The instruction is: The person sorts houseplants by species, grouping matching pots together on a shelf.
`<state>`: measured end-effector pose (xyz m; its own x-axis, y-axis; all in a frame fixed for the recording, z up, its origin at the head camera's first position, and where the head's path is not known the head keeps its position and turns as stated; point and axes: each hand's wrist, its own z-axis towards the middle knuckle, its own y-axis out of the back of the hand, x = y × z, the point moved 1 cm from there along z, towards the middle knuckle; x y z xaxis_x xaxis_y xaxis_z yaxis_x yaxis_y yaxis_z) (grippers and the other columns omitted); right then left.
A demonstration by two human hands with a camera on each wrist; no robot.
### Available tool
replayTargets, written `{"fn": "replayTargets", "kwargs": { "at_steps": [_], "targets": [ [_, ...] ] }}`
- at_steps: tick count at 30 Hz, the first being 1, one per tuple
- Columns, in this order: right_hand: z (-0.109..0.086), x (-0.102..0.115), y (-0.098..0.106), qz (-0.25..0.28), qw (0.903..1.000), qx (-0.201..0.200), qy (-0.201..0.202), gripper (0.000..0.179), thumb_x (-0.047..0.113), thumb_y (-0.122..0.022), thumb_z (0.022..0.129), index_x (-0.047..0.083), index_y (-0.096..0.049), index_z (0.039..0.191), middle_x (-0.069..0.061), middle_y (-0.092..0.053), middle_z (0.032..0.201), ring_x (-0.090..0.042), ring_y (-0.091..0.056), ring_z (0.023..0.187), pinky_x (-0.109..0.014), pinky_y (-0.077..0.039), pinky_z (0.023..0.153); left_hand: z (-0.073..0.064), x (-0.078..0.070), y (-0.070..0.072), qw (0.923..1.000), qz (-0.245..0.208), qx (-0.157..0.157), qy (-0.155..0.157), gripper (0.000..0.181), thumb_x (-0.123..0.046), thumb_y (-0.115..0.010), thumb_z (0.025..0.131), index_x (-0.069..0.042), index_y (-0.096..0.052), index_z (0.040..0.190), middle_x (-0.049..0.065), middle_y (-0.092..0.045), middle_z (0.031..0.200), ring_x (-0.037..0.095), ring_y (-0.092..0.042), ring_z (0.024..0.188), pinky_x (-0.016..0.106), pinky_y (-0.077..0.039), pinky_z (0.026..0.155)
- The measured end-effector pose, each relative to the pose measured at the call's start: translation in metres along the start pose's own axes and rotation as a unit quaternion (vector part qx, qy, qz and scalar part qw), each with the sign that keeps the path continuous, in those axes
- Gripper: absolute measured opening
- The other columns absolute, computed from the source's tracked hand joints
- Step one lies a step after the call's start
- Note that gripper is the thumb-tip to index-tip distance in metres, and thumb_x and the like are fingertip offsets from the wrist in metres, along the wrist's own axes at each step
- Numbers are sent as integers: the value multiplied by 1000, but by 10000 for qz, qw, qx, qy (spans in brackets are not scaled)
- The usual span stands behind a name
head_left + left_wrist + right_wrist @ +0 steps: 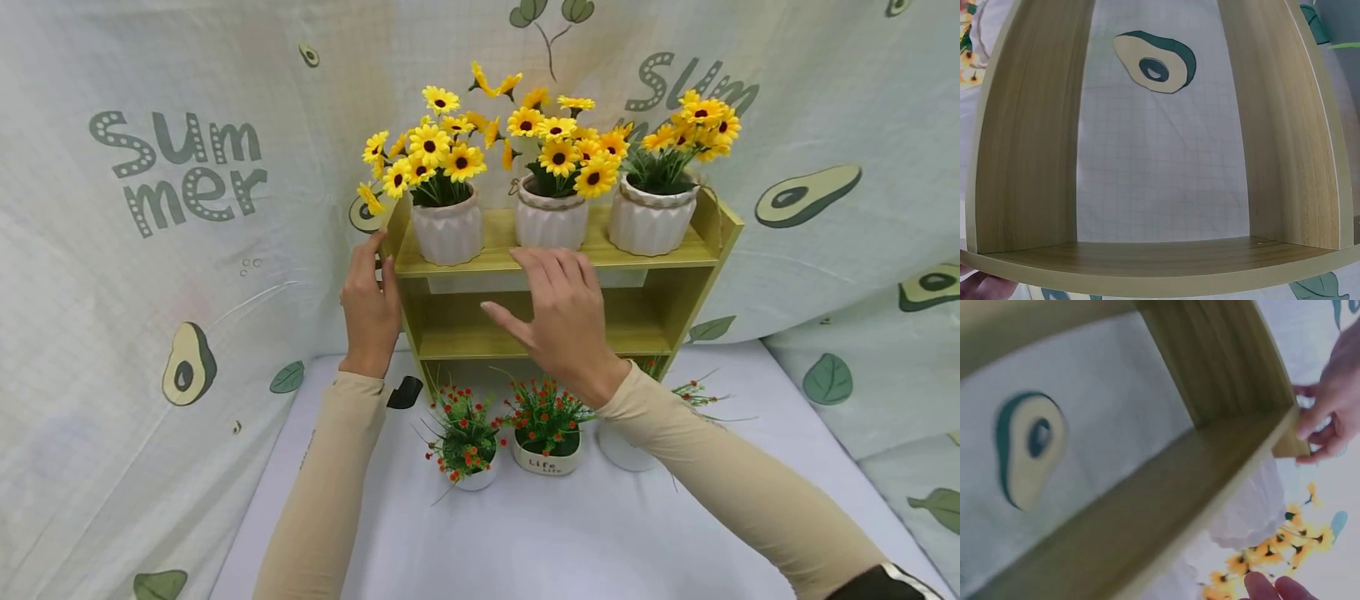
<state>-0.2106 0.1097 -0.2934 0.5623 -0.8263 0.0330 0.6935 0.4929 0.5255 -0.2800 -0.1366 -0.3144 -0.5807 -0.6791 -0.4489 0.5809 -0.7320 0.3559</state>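
A two-tier wooden shelf (pixel 540 346) stands on the white table, with three pots of yellow artificial flowers on its top board. My left hand (pixel 371 300) is at the shelf's upper left side and grips the side panel, fingers outside and thumb near the front edge. In the right wrist view that left hand (pixel 1335 406) shows at the panel's corner. My right hand (pixel 562 317) is raised before the top board, below the middle flower pot (pixel 551 218), fingers straight, thumb spread, holding nothing. The left wrist view shows the shelf's wooden frame (pixel 1029 137) up close.
Left and right on the top board are a flower pot (pixel 448 229) and another flower pot (pixel 652 218). Below stand a red-flowered plant (pixel 465 433), an oval planter (pixel 547 462) and a partly hidden white pot (pixel 626 450). A patterned cloth (pixel 225 283) hangs behind.
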Motion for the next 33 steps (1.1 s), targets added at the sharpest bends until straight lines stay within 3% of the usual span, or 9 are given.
{"fn": "replayTargets", "kwargs": {
  "at_steps": [5,12,23,26,29,33],
  "targets": [
    [-44,-17,10,142,9995,168,-205,66,54,-69,97,-3,-67,130,-21,-70,124,-42,-60,113,-57,-41,105,0,0,0,10000,-30,-20,-3,36,-8,-54,111,3,-57,144,25,-65,127,39,-66,99,45,-57,77],
    [-97,-40,23,145,9963,309,-787,80,69,-46,105,-5,-67,128,-22,-69,123,-44,-60,112,-59,-40,105,0,0,0,10000,-50,-20,-17,35,-8,-54,111,4,-57,144,26,-65,125,40,-64,94,43,-55,75],
    [-170,-71,48,36,9867,212,-1611,74,62,-44,109,-6,-69,124,-26,-70,120,-51,-57,112,-65,-38,98,0,1,-1,10000,-23,-40,-17,35,-8,-54,111,3,-58,144,25,-65,125,37,-66,97,43,-57,75],
    [-191,-80,55,45,9824,166,-1858,60,50,-53,109,-6,-68,125,-27,-69,122,-51,-57,113,-66,-37,98,0,1,-1,10000,-17,-31,8,35,-8,-54,111,3,-58,144,25,-65,125,37,-66,98,44,-57,76],
    [-211,-87,61,-27,9779,107,-2087,40,27,-69,102,-6,-68,125,-27,-69,123,-51,-57,112,-67,-37,96,0,0,-1,10000,-13,-19,23,35,-8,-53,111,4,-57,144,25,-65,127,38,-67,99,45,-58,78],
    [-235,-96,68,-250,9712,9,-2369,39,8,-76,89,-7,-67,125,-28,-68,121,-52,-58,109,-67,-38,92,0,0,0,10000,-27,-14,55,35,-7,-54,111,4,-57,144,25,-65,129,39,-67,102,46,-59,79]
  ]
}}
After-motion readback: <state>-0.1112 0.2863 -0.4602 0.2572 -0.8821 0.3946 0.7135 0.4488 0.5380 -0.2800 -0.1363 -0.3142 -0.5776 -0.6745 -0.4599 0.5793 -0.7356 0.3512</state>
